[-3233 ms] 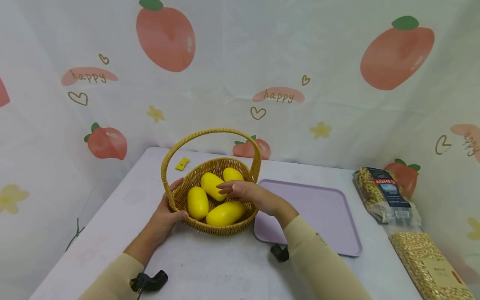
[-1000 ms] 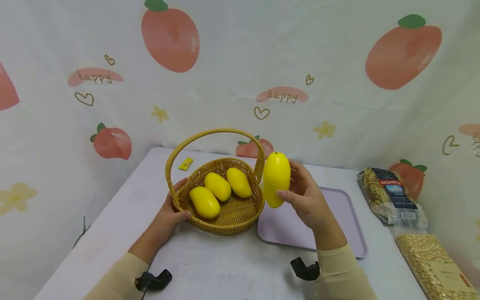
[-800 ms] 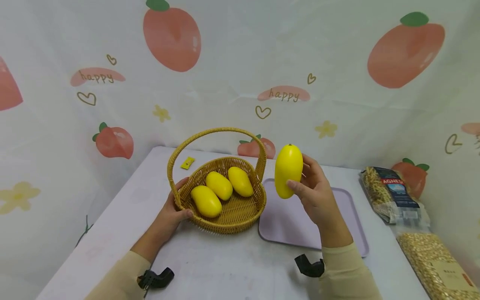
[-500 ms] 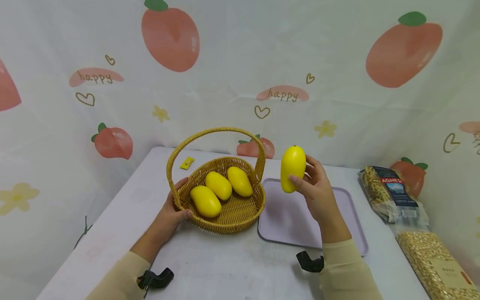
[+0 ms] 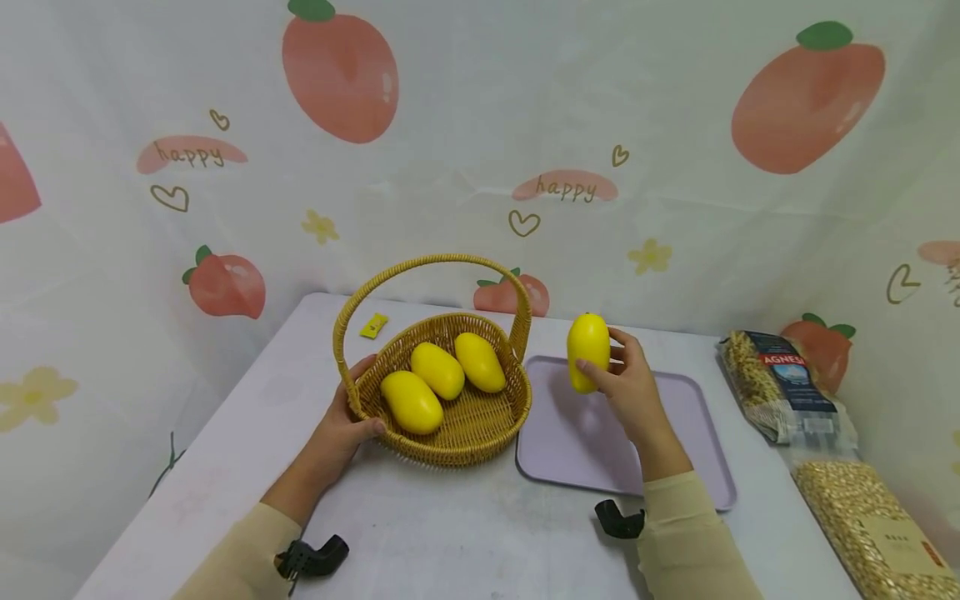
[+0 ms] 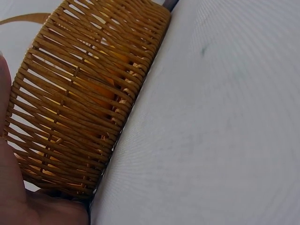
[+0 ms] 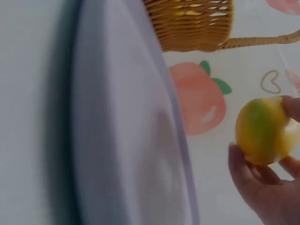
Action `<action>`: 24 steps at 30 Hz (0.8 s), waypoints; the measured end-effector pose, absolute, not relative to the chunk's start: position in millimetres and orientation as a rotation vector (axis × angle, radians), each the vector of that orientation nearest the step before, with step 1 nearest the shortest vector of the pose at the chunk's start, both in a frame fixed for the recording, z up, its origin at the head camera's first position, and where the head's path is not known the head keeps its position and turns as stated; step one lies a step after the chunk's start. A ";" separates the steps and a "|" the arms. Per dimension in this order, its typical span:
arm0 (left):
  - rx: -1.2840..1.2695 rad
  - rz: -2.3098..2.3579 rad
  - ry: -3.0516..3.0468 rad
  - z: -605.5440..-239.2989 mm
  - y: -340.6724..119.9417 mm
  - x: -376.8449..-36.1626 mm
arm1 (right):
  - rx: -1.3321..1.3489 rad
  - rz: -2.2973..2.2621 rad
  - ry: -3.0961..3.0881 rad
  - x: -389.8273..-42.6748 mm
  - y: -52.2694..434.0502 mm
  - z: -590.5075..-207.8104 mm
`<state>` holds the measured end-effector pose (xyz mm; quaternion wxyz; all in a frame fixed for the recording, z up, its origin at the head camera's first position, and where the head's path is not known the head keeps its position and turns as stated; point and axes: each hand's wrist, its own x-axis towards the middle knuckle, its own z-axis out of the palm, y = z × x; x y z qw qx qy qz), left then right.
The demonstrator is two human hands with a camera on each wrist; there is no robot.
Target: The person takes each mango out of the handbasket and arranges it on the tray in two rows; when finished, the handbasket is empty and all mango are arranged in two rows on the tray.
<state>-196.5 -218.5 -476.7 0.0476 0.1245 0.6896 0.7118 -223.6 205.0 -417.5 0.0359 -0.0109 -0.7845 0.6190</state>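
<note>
— Which colours are seen mid-frame?
— A golden-tan woven basket, yellow mangoes, a lilac tray.
— And behind?
— A white backdrop printed with pink peaches.

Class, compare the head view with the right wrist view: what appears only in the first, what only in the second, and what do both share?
Only the head view shows the left hand gripping the basket rim, three mangoes inside the basket, two grain packets and a small yellow wrapper. Only the right wrist view shows the held mango's greenish patch. Both share the right hand holding a yellow mango, the wicker basket and the lilac tray.
</note>
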 end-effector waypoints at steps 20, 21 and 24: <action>0.393 2.180 2.098 -475.0 -217.2 -196.2 | -0.144 1.381 -2.832 -232.4 207.7 -441.0; 0.396 2.181 2.098 -474.9 -217.2 -196.1 | -0.133 1.363 -2.835 -232.9 207.3 -441.6; 0.410 2.187 2.091 -474.9 -217.3 -196.1 | -0.130 1.316 -2.834 -233.3 205.6 -443.7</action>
